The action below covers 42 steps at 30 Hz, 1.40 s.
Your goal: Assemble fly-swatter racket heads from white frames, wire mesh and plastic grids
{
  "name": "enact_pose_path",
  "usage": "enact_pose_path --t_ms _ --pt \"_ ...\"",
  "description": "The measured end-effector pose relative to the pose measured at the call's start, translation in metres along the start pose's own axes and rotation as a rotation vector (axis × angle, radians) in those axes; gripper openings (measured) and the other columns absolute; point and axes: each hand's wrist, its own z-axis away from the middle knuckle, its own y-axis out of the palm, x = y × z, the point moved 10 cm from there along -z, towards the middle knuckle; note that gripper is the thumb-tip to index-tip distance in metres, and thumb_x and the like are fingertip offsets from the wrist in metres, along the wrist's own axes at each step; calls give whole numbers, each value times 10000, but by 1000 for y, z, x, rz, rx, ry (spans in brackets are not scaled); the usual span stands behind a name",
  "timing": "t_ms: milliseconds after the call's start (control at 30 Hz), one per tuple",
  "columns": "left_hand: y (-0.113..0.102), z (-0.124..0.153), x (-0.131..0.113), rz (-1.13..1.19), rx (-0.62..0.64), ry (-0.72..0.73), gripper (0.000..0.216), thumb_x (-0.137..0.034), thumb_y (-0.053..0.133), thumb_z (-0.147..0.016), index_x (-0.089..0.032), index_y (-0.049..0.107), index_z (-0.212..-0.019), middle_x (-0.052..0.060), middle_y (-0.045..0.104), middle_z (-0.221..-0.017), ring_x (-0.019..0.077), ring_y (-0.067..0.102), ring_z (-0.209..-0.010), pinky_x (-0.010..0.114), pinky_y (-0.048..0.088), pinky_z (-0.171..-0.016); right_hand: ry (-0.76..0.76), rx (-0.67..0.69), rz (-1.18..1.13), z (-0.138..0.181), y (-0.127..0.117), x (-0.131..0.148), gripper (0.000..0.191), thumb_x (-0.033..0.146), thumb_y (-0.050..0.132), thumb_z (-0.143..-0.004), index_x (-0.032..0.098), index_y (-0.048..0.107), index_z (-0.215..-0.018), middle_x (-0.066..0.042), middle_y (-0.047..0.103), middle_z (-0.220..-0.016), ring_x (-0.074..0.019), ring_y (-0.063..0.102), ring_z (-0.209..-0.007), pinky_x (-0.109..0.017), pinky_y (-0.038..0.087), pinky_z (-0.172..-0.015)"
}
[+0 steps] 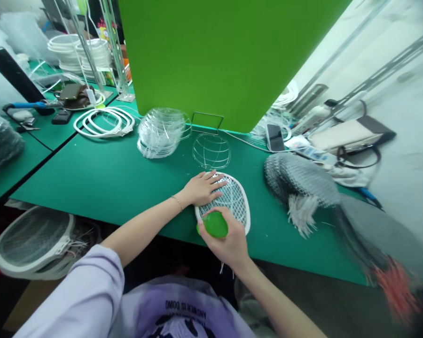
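Observation:
My left hand lies flat with spread fingers on a white-framed oval mesh racket head. The racket head rests on the green table near its front edge. My right hand is closed around a smooth, rounded green object over the near part of the mesh; its underside and exact kind are hidden. Thin pale wires hang below this hand. Just beyond the racket head is a round wire grid, with a stack of similar wire grids to its left.
A tall green panel stands behind the work area. White rings and a soldering iron lie left. Grey mesh stacks, a phone and a bag are on the right. More racket heads sit below the table, lower left.

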Motion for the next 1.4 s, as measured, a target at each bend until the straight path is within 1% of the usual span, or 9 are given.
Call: enact_pose_path --t_ms 200,333,467,600,667,733,867,1033,1400 --pt "-1 -7 8 119 -49 -11 473 -375 357 -1034 -296 417 -1497 -6 350 -1612 237 222 -1521 448 187 -1205 12 -28 -7 -18 12 -11 209 419 656 -801 245 572 -880 -36 708 -809 -223 680 -700 -347 539 -664" --pt "-37 -7 33 233 -221 -99 450 -340 260 -1055 -271 516 -1419 8 589 -1436 171 494 -1358 335 375 -1099 39 2 0 -18 19 -21 229 431 665 -789 245 574 -887 -34 705 -798 -226 668 -676 -358 530 -652" --pt "-101 59 44 266 -619 -284 565 -308 79 -1064 -169 601 -1229 109 690 -1156 193 626 -1093 340 466 -934 77 62 -20 -32 18 -20 268 464 693 -763 240 590 -866 -18 683 -746 -213 635 -632 -349 512 -622" --pt "-109 131 -10 233 -830 -282 491 -320 191 -1048 -191 601 -810 69 628 -761 193 594 -754 344 452 -727 53 -92 -52 -70 -2 -8 299 498 700 -744 231 594 -826 -23 670 -776 -207 618 -693 -330 497 -642" --pt "-86 128 -53 204 -730 -96 398 -353 382 -991 -208 575 -674 30 590 -632 169 567 -635 310 436 -629 20 -114 -31 -88 2 -6 316 507 695 -735 228 590 -838 -25 664 -782 -208 609 -707 -335 490 -665" --pt "-44 104 -87 93 -465 74 312 -321 449 -969 -188 648 -768 49 669 -739 182 623 -724 310 472 -691 11 -67 -3 -97 18 -11 332 515 685 -725 226 581 -851 -27 659 -775 -212 604 -700 -343 482 -672" --pt "10 67 -88 -17 -177 102 395 -407 444 -1014 -127 649 -1202 109 693 -1218 266 595 -1177 394 387 -1075 20 73 57 -100 48 -27 344 524 651 -739 225 578 -892 -30 656 -767 -221 607 -690 -354 474 -676" --pt "15 63 -79 -81 -156 55 566 -482 360 -1032 -130 463 -1463 99 536 -1479 272 409 -1419 415 251 -1188 11 16 62 -119 44 -35 365 547 654 -723 226 591 -885 -34 666 -763 -220 604 -681 -340 467 -655" --pt "15 65 -78 -13 -128 14 586 -491 340 -1033 -165 389 -1517 34 359 -1602 258 296 -1494 412 240 -1203 169 -88 176 -179 20 -95 374 499 690 -645 191 641 -851 -82 690 -831 -232 591 -744 -380 476 -725"
